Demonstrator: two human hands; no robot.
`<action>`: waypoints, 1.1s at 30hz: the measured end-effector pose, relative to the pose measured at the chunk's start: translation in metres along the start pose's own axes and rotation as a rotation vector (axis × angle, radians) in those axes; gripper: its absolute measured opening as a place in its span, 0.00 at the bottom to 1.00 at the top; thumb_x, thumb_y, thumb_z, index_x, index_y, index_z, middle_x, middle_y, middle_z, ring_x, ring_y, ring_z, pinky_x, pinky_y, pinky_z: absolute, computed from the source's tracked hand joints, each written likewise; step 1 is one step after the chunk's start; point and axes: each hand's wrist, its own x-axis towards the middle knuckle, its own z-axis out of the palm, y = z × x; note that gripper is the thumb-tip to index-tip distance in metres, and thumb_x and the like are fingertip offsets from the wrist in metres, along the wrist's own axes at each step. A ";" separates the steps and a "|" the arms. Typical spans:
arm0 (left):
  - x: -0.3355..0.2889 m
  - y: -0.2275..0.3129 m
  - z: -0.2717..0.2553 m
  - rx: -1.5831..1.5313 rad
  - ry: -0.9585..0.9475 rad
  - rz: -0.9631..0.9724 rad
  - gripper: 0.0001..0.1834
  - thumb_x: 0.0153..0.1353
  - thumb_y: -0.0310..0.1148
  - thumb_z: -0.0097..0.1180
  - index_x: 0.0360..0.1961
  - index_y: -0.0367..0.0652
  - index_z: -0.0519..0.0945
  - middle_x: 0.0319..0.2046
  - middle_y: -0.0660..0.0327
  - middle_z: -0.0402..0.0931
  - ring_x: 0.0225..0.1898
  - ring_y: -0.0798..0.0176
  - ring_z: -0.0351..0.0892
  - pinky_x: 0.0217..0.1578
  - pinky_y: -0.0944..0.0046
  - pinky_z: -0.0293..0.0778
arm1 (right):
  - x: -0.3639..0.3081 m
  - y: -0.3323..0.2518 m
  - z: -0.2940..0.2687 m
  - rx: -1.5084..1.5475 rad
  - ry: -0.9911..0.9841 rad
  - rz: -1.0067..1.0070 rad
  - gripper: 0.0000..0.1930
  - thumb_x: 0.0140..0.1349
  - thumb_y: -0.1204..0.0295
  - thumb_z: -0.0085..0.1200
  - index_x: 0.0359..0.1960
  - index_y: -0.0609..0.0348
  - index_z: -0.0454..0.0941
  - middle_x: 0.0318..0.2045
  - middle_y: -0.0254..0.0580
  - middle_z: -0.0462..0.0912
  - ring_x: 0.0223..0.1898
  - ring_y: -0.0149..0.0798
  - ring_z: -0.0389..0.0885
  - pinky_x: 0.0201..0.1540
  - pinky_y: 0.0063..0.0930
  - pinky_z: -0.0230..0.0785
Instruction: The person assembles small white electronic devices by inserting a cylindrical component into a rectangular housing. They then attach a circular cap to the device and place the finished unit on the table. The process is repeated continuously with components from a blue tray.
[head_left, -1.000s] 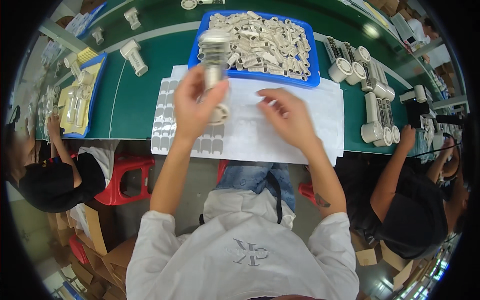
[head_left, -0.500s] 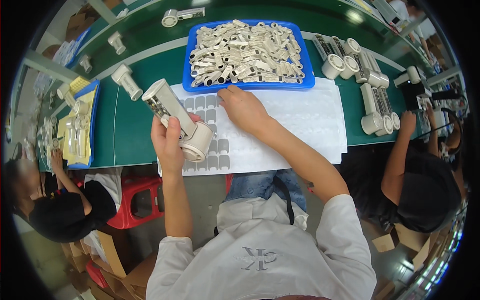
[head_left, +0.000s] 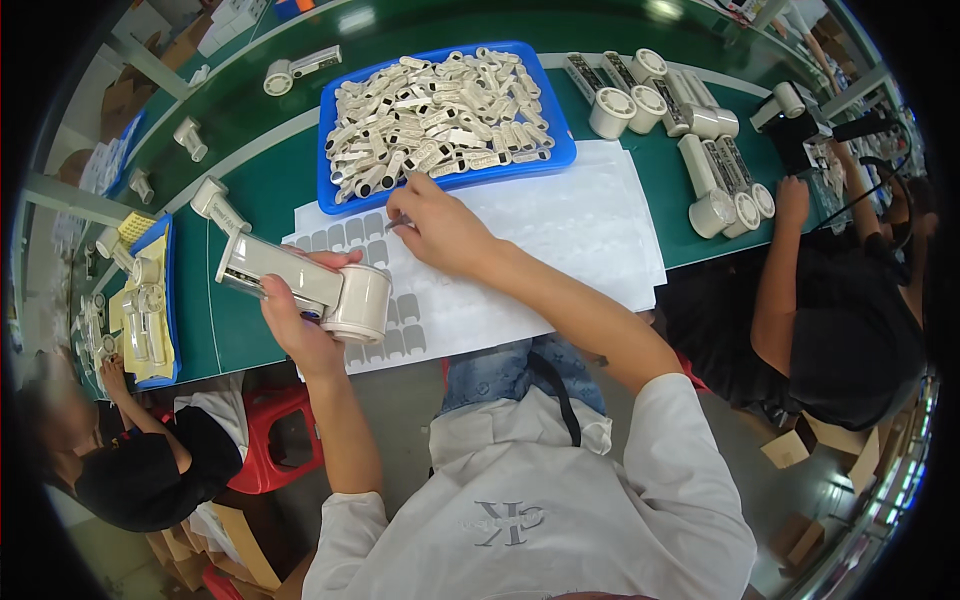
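My left hand (head_left: 303, 335) is closed around a white device with a long rectangular handle and a round drum-shaped head (head_left: 360, 303). The device lies nearly level, its handle pointing left and its head to the right. My right hand (head_left: 440, 230) pinches a small grey sticker (head_left: 394, 223) at its fingertips, just above a white sheet (head_left: 540, 235). Rows of rounded grey stickers (head_left: 355, 232) cover the sheet's left side; some are hidden behind the device and my left hand.
A blue tray (head_left: 562, 155) heaped with small white parts overlaps the sheet's far edge. More white devices (head_left: 712, 212) stand grouped at right, another (head_left: 215, 203) at left. People sit on both sides; a person's hand (head_left: 793, 200) rests near the right devices. A red stool (head_left: 275, 440) stands below left.
My left hand has tipped the device from upright-leaning to nearly level, turning its handle left. My right hand has lifted a grey sticker off the sheet. The whole view has shifted.
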 end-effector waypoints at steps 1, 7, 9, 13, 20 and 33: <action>0.002 0.000 0.005 0.013 0.000 0.010 0.27 0.72 0.56 0.35 0.49 0.40 0.65 0.33 0.48 0.80 0.38 0.45 0.84 0.40 0.50 0.80 | -0.003 0.000 -0.007 0.112 0.017 0.028 0.09 0.57 0.77 0.60 0.38 0.57 0.73 0.41 0.46 0.71 0.37 0.45 0.80 0.38 0.36 0.76; 0.008 0.000 0.050 0.121 -0.068 0.005 0.17 0.67 0.35 0.54 0.51 0.35 0.70 0.36 0.50 0.81 0.38 0.54 0.84 0.40 0.58 0.80 | -0.024 -0.012 -0.071 0.751 0.312 0.167 0.09 0.57 0.79 0.63 0.37 0.58 0.75 0.37 0.36 0.77 0.37 0.29 0.78 0.39 0.22 0.73; 0.005 0.005 0.078 0.154 -0.158 0.038 0.09 0.56 0.21 0.60 0.39 0.36 0.79 0.33 0.57 0.81 0.35 0.63 0.81 0.39 0.65 0.76 | -0.040 -0.033 -0.108 0.855 0.461 0.188 0.09 0.57 0.82 0.63 0.37 0.60 0.76 0.35 0.33 0.80 0.37 0.25 0.77 0.40 0.19 0.71; 0.006 -0.017 0.121 0.201 -0.440 0.198 0.12 0.48 0.18 0.63 0.36 0.37 0.79 0.30 0.61 0.79 0.32 0.69 0.77 0.36 0.69 0.72 | -0.077 -0.066 -0.160 0.728 0.506 0.150 0.18 0.53 0.86 0.63 0.45 0.64 0.74 0.34 0.34 0.79 0.37 0.24 0.76 0.43 0.19 0.70; 0.000 -0.053 0.148 0.254 -0.624 0.285 0.13 0.40 0.29 0.72 0.26 0.41 0.79 0.22 0.62 0.78 0.21 0.65 0.75 0.24 0.68 0.69 | -0.090 -0.072 -0.160 0.681 0.340 0.179 0.25 0.52 0.86 0.61 0.54 0.65 0.71 0.29 0.33 0.77 0.41 0.30 0.78 0.52 0.28 0.71; -0.005 -0.056 0.152 0.211 -0.539 0.262 0.14 0.40 0.32 0.72 0.26 0.42 0.79 0.22 0.61 0.79 0.22 0.63 0.77 0.23 0.67 0.69 | -0.090 -0.075 -0.151 0.549 0.280 0.129 0.25 0.51 0.87 0.59 0.54 0.70 0.71 0.29 0.36 0.77 0.44 0.32 0.77 0.51 0.28 0.68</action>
